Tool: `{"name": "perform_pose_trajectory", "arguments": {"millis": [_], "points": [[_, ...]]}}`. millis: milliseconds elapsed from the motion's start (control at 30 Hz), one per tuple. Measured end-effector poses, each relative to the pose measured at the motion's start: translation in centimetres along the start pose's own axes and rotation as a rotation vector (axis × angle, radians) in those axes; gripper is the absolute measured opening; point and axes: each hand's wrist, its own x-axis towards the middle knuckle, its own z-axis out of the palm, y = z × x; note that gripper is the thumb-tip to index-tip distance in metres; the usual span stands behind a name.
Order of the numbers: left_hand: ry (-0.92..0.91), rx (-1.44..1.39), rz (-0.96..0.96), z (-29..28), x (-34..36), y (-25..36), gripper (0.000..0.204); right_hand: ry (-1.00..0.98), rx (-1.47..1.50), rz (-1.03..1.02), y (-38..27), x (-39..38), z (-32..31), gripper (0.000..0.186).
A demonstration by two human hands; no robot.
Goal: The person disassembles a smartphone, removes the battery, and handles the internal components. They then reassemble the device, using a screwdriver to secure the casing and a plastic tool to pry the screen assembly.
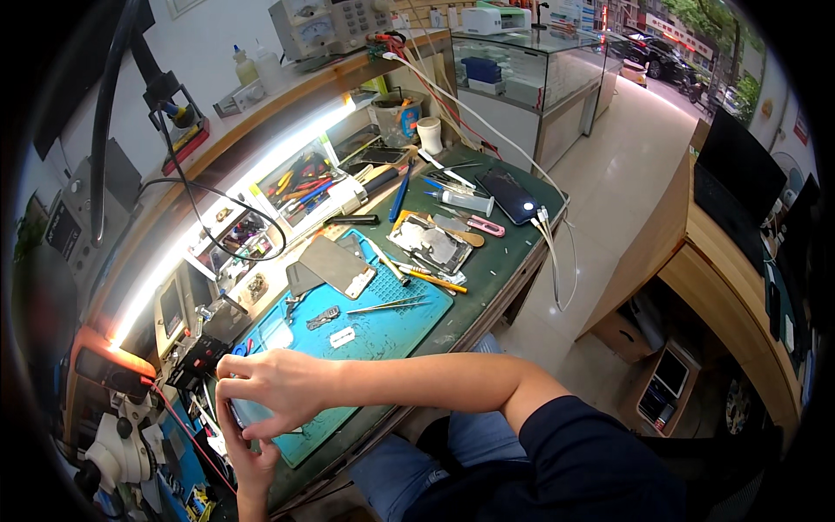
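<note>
My right hand (283,383) reaches across the blue work mat (383,326) to its near left edge, fingers bent round a flat, pale panel (250,412). Below it, my left hand (250,461) grips the same panel from the other side. Most of the panel is hidden by my fingers, so its kind is unclear. On the mat beside them lie a razor blade (343,337), a small dark phone part (323,317), and tweezers (387,305). A grey phone back plate (337,266) rests further back on the mat.
An orange multimeter (111,364) and a white microscope (120,448) stand at left. Beyond the mat are an opened device (430,244), a pink-handled knife (485,226), a syringe (468,201) and a dark phone (507,195). White cables (548,228) hang over the bench's right edge.
</note>
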Motion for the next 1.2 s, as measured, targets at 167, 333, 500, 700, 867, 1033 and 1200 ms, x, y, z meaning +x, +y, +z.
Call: {"name": "perform_pose_trajectory", "arguments": {"millis": [167,333,500,700,867,1033,1200], "points": [[0.045,0.039,-0.006,0.4,-1.0,-1.5,0.096,0.049,0.002,-0.01,0.2,0.1,0.8,0.049],[0.058,0.001,-0.006,0.8,-1.3,-1.9,0.095,0.074,0.031,-0.031,0.4,0.2,1.0,0.051],[0.04,-0.104,-0.094,1.4,-1.5,-1.3,0.091,0.07,0.044,-0.014,0.4,0.1,1.0,0.051],[-0.087,0.17,-0.149,1.1,-3.9,-5.0,0.047,0.036,0.066,-0.009,0.2,0.1,0.7,0.051],[-0.158,0.121,-0.14,1.4,-4.1,-5.8,0.047,0.037,0.081,-0.004,0.2,0.1,0.9,0.052],[-0.069,0.17,-0.083,2.6,-3.2,-4.3,0.031,0.022,0.092,0.033,0.1,-0.1,0.8,0.054],[-0.295,0.15,-0.256,2.3,-1.7,-1.7,0.028,0.006,0.119,0.02,0.3,-0.5,1.1,0.056]]}}
